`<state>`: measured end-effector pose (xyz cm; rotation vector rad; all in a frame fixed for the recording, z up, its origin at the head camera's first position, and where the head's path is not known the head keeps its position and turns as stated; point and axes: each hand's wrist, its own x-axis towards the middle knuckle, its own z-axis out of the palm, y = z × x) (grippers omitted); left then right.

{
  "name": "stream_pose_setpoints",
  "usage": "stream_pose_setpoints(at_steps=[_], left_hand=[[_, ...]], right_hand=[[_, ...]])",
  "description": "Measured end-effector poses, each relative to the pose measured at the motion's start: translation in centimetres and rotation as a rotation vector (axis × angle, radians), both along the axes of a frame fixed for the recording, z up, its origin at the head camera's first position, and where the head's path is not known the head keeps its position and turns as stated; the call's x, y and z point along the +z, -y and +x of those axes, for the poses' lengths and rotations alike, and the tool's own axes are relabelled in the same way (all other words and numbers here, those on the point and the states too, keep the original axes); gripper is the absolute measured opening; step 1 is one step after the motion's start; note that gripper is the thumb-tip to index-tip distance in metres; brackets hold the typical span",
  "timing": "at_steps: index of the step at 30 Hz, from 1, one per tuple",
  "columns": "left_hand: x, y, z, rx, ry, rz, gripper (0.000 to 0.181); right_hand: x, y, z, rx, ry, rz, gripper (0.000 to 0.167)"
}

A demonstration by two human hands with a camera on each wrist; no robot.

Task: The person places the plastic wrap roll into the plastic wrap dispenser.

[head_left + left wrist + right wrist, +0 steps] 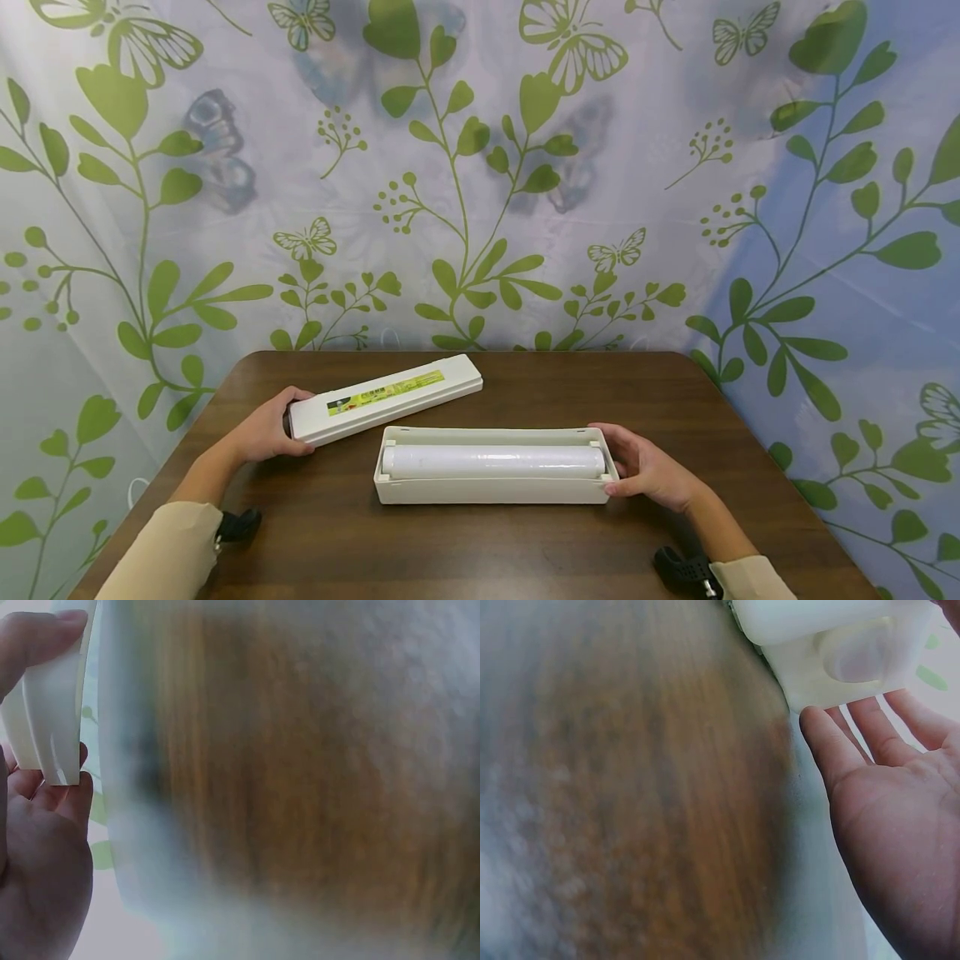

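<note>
1. Left hand [258, 429], fingers curled: grips the left end of the lid, thumb on one side and fingers on the other, no slack visible.
2. Lid [393, 408], long, white, smooth and faintly glossy, with a stepped rim. Long axis slanting, extending rightward and away from the person out of the left hand, the nearer hand. Whether it rests on the table cannot be told.
3. Label [386, 392], yellow-green, printed, a narrow strip along the lid's upper face.
4. Box [491, 492], cream-white, trough-shaped, uncovered at the top. Long axis straight across the person's front, so lid and box are not parallel. It lies to the right of the lid and closer to the person; the lid's right part sits behind the box's left part.
5. Roll [495, 461], white, cylindrical, with a shiny, lightly wrinkled surface; lies lengthwise inside the box.
6. Right hand [648, 468], bent round the right end of the box, the nearer hand to it: thumb at the near corner, fingers at the far one, a broad hold.
7. Table [525, 550], beneath all: dark brown, wood-grained, rounded far corners.
</note>
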<state>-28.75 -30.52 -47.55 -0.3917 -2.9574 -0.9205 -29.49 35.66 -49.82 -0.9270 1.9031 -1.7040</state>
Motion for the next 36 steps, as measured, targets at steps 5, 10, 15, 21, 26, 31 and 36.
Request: stream_pose_setpoints(at_steps=[5, 10, 15, 21, 26, 31, 36], left_hand=[[0.4, -0.2, 0.4, 0.000, -0.020, -0.002, 0.083], [0.5, -0.1, 0.7, 0.001, -0.025, -0.005, 0.082], [0.4, 0.1, 0.8, -0.001, -0.024, 0.004, 0.083], [0.3, 0.2, 1.1, -0.003, -0.039, 0.028, 0.085], [0.5, 0.0, 1.5, 0.014, -0.078, 0.025, 0.087], [0.6, -0.3, 1.9, 0.036, -0.116, 0.042, 0.085], [0.7, -0.8, 2.4, 0.060, -0.134, 0.068, 0.082]], right_hand=[[0.0, 0.0, 0.1, 0.009, -0.004, -0.011, 0.087], [0.1, -0.1, 0.2, 0.007, -0.002, -0.004, 0.087], [0.1, -0.1, 0.3, 0.001, 0.005, 0.003, 0.088], [0.2, -0.1, 0.4, -0.006, 0.010, 0.009, 0.088], [0.2, -0.1, 0.5, -0.001, 0.003, 0.006, 0.088], [0.3, -0.1, 0.6, 0.001, 0.008, 0.007, 0.088], [0.3, -0.1, 0.7, 0.001, 0.012, 0.014, 0.088]])
